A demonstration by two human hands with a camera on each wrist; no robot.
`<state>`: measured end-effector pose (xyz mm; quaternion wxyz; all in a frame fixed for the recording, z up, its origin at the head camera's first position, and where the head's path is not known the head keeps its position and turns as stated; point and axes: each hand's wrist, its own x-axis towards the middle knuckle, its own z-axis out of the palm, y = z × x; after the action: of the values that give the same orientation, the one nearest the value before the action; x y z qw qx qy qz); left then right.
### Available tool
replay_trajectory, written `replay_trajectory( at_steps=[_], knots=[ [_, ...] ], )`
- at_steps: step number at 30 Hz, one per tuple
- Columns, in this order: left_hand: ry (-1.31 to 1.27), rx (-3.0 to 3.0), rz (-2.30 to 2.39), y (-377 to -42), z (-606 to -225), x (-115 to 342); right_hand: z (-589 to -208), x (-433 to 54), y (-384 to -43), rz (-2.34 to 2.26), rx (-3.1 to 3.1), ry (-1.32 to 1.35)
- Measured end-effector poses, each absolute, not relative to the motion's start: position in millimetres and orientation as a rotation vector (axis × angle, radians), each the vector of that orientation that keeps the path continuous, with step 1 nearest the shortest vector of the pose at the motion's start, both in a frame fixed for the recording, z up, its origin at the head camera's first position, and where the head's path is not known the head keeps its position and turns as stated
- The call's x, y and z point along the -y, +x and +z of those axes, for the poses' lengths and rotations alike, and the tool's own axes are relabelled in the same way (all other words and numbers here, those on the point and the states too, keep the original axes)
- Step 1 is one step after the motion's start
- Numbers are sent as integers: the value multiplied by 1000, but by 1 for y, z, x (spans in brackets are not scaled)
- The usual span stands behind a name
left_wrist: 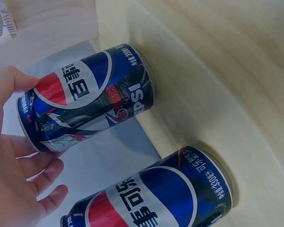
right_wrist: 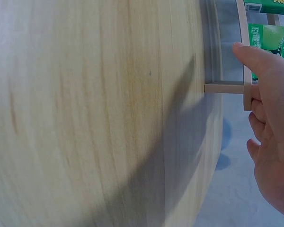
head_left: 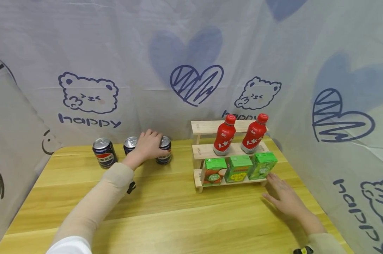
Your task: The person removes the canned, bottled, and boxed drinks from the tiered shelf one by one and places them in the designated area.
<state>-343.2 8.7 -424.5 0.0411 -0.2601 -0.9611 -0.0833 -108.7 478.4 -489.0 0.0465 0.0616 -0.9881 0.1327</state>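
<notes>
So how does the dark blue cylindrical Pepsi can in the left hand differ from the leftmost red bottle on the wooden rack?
The dark blue can is straight-sided; the red bottle narrows to a cap. The left hand grips the can, while the bottle stands untouched on the wooden rack's middle tier. The bottle looks taller than the can. Both carry printed designs.

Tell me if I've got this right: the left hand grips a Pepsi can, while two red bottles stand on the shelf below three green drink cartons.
Not quite: the head view shows the two red bottles on the shelf above the three green drink cartons. The left hand does grip a Pepsi can.
</notes>
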Motion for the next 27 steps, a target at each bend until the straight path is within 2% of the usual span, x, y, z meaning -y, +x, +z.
replay_trajectory(
  at_steps=[13,27],
  knots=[
    [-766,2953,-305,-337,-417,-3,-488,-476,-108,424,3015,183],
    [-717,2822,-554,-308,-377,-1,-485,-474,-107,423,3010,186]
  ],
)
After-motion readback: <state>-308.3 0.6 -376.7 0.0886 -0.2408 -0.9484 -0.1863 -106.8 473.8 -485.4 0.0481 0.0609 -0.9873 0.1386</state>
